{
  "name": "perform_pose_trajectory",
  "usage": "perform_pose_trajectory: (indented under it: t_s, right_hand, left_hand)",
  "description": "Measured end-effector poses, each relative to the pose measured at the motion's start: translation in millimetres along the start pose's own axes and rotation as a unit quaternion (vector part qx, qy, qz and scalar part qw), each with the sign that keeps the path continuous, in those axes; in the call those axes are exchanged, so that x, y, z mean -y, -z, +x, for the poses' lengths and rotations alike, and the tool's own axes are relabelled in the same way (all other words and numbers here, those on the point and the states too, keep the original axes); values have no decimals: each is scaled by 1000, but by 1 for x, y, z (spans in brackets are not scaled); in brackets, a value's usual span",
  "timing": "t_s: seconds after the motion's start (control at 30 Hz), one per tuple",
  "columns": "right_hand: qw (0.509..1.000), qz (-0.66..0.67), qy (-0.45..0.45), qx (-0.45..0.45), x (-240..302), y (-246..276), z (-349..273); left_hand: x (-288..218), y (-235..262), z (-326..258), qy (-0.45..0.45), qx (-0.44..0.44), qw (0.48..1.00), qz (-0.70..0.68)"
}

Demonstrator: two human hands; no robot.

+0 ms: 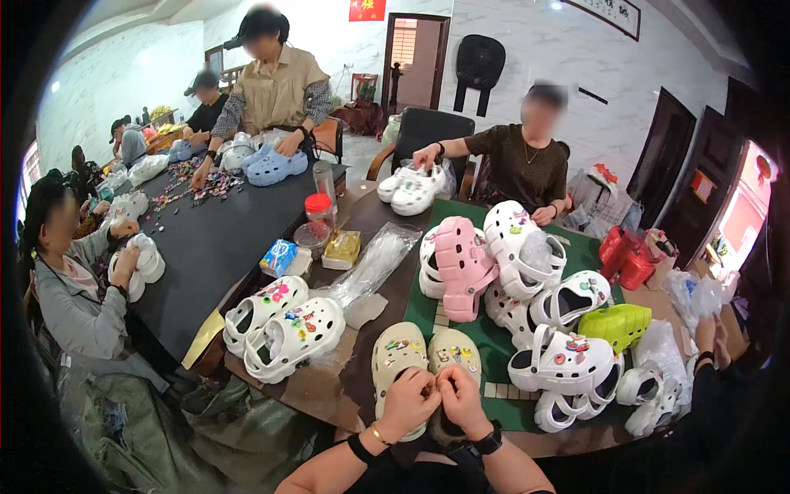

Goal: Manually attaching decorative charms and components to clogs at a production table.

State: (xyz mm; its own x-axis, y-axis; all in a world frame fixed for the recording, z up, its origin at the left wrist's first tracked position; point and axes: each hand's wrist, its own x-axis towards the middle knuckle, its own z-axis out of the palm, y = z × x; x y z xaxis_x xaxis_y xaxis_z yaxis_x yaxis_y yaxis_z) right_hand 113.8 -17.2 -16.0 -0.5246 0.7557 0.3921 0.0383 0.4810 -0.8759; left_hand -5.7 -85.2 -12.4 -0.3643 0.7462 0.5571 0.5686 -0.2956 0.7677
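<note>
A: Where are the beige clogs (388, 369)?

B: Bottom centre of the frame, side by side, toes toward the top. Charms (455, 356) on both.

A: Hands?

B: Left hand (411, 402) and right hand (462, 402) close together over the clogs, fingers curled, tips near meeting. Cannot tell whether anything is pinched there (knuckles block the view).

A: Close by?

B: White clogs (295, 336), left of centre. Right of centre, a pink clog (463, 267) in a heap above a green mat (495, 350).

A: How to do this well?

B: Looks like fine fingertip work, my judgement. I'd keep both clogs level, steady the wrists, press lightly, and tilt the knuckles aside to see the spot. Best not to let the wristband (360, 449) snag.
</note>
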Motion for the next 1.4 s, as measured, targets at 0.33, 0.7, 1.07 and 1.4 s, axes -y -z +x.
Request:
perform_pose_trajectory:
  t_s: [0.33, 0.7, 1.07, 1.4]
  right_hand:
    - [987, -90, 26, -129, 15, 39, 9]
    - [949, -230, -168, 137, 21, 9, -31]
    - [919, -381, -93, 42, -21, -15, 5]
    - [901, -428, -62, -44, 95, 96, 37]
  left_hand:
    - [13, 49, 0, 35, -47, 995, 86]
    - [99, 49, -75, 206, -100, 972, 46]
    - [100, 39, -75, 153, -47, 975, 152]
    - [99, 52, -79, 163, -72, 971, 163]
